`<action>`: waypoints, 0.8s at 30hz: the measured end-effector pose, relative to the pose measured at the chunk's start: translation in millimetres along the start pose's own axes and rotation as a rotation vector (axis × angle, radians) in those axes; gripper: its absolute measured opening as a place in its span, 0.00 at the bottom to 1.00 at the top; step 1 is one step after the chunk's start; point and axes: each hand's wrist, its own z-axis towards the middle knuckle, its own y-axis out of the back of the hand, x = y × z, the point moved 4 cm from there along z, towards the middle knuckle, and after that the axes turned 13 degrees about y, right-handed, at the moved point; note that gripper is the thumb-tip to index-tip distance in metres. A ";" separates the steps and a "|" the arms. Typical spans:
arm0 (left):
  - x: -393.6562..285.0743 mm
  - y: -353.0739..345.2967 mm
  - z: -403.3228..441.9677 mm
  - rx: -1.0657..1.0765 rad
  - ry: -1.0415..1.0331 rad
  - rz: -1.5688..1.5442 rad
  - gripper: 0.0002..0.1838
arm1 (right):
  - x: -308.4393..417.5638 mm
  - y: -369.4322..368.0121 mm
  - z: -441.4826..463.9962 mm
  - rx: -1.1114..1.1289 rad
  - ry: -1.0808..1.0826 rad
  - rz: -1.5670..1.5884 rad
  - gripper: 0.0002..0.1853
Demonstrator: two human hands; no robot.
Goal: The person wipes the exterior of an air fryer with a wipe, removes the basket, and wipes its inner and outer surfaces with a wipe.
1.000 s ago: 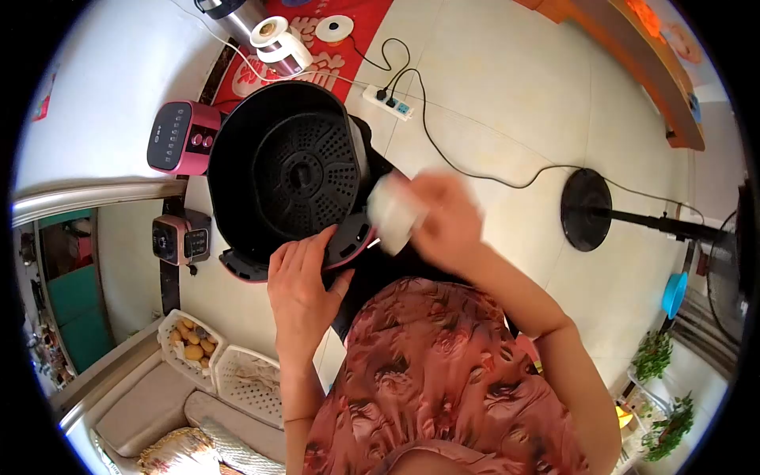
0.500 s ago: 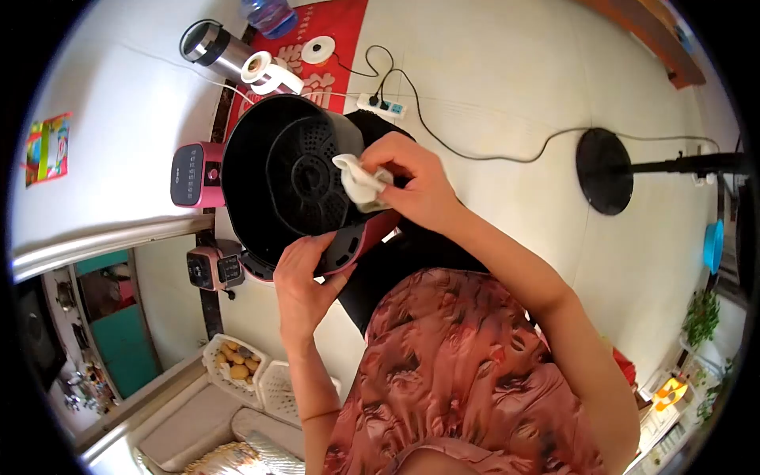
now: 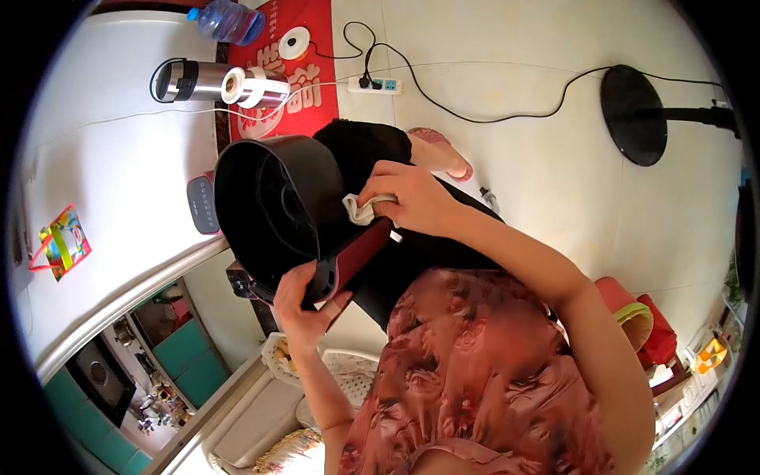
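Observation:
A black air fryer basket (image 3: 328,176) with a dark red front panel (image 3: 360,255) rests tilted over my lap, its opening facing left. My left hand (image 3: 302,307) grips the panel edge at the basket's rim, thumb underneath and fingers over the top. A crumpled white cloth (image 3: 360,209) is pinched in my right hand (image 3: 416,199), against or close to the basket's outer wall near the panel. Part of the perforated bottom shows in the shaded inside.
Behind the basket stands a pink appliance with a dark control panel (image 3: 201,204). A steel flask (image 3: 198,81), a water bottle (image 3: 229,22) and a red mat (image 3: 313,55) lie beyond. A power strip (image 3: 378,85) with a black cable crosses the floor toward a round black base (image 3: 633,115).
The basket has tilted, so more of its outer wall shows and less of its bottom. My right hand has moved the cloth from near the rim to the outer side. The camera view has shifted.

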 end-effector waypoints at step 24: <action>-71.8 -46.2 60.7 0.053 0.133 0.068 0.39 | 26.6 15.7 5.0 -0.427 0.012 0.099 0.15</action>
